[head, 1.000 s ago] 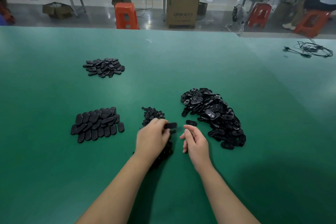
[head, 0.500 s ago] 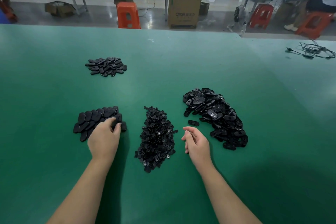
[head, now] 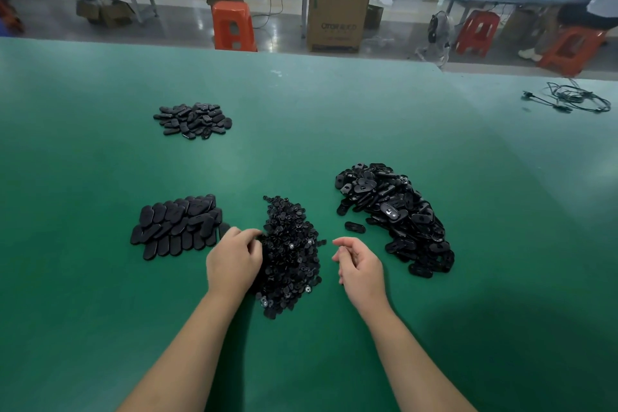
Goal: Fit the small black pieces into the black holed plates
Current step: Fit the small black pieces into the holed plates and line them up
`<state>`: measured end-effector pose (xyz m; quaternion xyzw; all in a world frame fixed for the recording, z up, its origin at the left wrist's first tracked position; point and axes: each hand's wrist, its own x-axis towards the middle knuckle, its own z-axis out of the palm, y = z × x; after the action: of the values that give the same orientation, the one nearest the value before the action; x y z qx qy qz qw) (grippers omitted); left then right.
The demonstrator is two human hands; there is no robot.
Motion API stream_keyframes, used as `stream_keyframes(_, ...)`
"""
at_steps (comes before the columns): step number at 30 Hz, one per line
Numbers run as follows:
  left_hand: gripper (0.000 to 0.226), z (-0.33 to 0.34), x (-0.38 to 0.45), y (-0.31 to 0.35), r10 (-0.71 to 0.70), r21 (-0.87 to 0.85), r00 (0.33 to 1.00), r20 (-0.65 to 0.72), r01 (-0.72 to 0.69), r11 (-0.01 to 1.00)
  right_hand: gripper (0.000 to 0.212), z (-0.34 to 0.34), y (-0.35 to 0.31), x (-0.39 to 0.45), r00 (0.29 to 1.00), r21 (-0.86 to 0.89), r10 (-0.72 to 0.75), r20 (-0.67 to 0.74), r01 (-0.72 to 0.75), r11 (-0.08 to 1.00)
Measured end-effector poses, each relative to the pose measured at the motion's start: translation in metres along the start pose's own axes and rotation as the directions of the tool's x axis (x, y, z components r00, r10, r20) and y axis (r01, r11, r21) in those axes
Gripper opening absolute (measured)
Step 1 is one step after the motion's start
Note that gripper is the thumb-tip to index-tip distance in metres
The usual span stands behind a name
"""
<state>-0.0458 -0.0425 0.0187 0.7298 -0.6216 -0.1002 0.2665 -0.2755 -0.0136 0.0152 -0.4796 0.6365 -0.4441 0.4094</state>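
A heap of small black pieces (head: pixel 291 254) lies on the green table just in front of me. My left hand (head: pixel 234 261) is at the heap's left edge, with fingers and thumb bunched together and pinching at a small piece. To the right lies a big pile of black holed plates (head: pixel 394 214), and one single plate (head: pixel 354 227) lies apart at its near left edge. Between the heap and that pile, my right hand (head: pixel 361 267) hovers with loosely curled fingers and holds nothing.
Overlapping black oval plates (head: pixel 177 226) are laid out in rows at the left. A smaller pile of black plates (head: pixel 192 120) sits farther back on the left. A black cable (head: pixel 575 99) lies at the far right of the green table (head: pixel 334 130).
My left hand carried a plate from the heap to the laid-out rows at the left, let go of it, and came back to the heap of small pieces. The right hand barely moved.
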Motion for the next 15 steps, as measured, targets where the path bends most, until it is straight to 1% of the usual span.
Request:
stream_keyframes(4,0.03,0.0,-0.003,0.0,0.032,-0.021,0.999,-0.03,-0.032,0.999,0.026,0.001,0.001,0.0,1.0,-0.017,-0.01,0.004,0.01,1.0)
stream_keyframes(6,0.027,0.001,-0.004,0.0,0.05,-0.01,0.998,-0.023,-0.05,0.999,0.027,0.002,0.001,0.0,1.0,-0.038,-0.017,-0.002,0.017,0.999)
stream_keyframes(9,0.024,0.001,-0.005,0.0,0.02,-0.003,0.999,-0.027,-0.02,1.0,0.025,0.005,-0.002,0.002,0.999,-0.098,-0.034,-0.006,0.033,0.995)
stream_keyframes(10,0.023,0.002,-0.004,0.001,0.002,-0.007,0.999,-0.034,-0.003,1.0,0.022,0.006,-0.004,0.003,0.998,-0.168,-0.063,-0.009,0.061,0.984)
stream_keyframes(11,0.023,0.002,-0.004,0.001,-0.011,-0.009,0.999,-0.042,0.011,1.0,0.02,0.005,-0.006,0.006,0.993,-0.278,-0.113,-0.02,0.103,0.955)
stream_keyframes(12,0.022,0.002,-0.004,0.002,-0.023,-0.011,0.998,-0.05,0.022,1.0,0.022,0.004,-0.009,0.008,0.984,-0.395,-0.174,-0.032,0.148,0.907)
stream_keyframes(14,0.019,0.002,-0.004,0.003,-0.039,-0.02,0.997,-0.069,0.038,0.999,0.03,-0.003,-0.015,0.017,0.965,-0.557,-0.261,-0.034,0.199,0.807)
stream_keyframes(15,0.017,0.002,-0.004,0.003,-0.043,-0.026,0.996,-0.076,0.042,0.999,0.035,-0.007,-0.017,0.023,0.965,-0.614,-0.261,-0.018,0.195,0.765)
